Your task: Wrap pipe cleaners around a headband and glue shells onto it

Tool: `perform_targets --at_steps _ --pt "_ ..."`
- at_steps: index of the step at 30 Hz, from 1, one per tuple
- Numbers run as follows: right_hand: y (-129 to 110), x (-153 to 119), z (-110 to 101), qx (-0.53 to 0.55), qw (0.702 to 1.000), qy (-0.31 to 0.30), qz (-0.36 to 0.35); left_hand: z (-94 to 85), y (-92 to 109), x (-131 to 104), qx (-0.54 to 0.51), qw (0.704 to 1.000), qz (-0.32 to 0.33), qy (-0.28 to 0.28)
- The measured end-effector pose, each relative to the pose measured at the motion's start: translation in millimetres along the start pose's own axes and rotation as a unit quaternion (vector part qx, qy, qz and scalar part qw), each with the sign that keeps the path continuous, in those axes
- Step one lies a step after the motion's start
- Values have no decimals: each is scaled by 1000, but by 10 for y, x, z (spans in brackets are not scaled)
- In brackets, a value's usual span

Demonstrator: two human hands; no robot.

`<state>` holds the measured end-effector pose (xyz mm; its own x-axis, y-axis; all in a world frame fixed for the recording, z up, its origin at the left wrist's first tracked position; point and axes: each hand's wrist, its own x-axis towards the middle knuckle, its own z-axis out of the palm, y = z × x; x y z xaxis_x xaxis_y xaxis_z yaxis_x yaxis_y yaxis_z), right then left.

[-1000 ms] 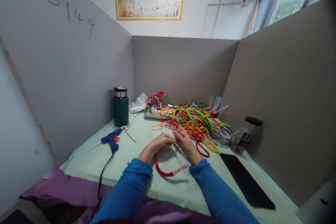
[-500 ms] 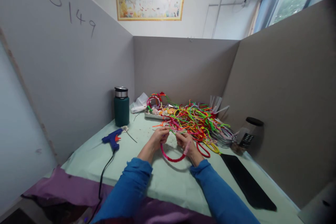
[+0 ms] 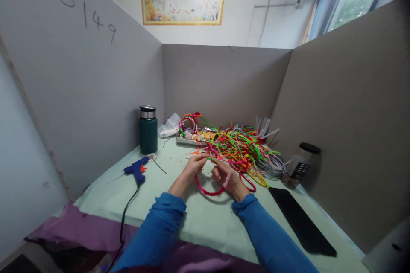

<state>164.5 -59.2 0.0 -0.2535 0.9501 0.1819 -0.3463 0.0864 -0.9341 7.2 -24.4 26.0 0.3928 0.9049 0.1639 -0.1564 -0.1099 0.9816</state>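
Note:
A ring wrapped in fuzzy red and pink pipe cleaner [image 3: 211,193] hangs between my two hands, its red lower curve nearest me and a pale pink stretch at the right. My left hand [image 3: 194,167] pinches the ring's upper left part. At the top, a bit of green pipe cleaner [image 3: 211,159] shows between the fingertips. My right hand [image 3: 228,176] is closed around the ring's right side, its fingers curled and the index finger reaching toward the green bit. The fingers hide most of the ring's far side.
A heap of colourful pipe cleaners [image 3: 243,145] and a metal tray [image 3: 190,141] of small pieces lie behind my hands. Left stand a green bottle [image 3: 147,132] and a blue glue gun [image 3: 137,169]. Right are red-handled scissors [image 3: 248,182], a black flat object [image 3: 301,222] and a jar [image 3: 299,166].
The fingers of my right hand have shifted and curled further, with the index finger extended toward my left fingertips. The ring stays in nearly the same place.

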Motion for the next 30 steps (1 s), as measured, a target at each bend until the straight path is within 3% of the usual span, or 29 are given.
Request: perform_targets --at_steps 6,11,21,30 --pt "60 21 -50 27 999 -37 13 41 8 -20 54 998 41 11" --pt "60 35 -57 58 997 -39 17 21 -23 4 84 996 25 28" --pt "54 88 -97 38 995 89 17 -58 10 -32 29 991 -118 -61" --pt "112 145 -86 -5 992 112 -54 -31 -44 -37 66 980 -144 -124"
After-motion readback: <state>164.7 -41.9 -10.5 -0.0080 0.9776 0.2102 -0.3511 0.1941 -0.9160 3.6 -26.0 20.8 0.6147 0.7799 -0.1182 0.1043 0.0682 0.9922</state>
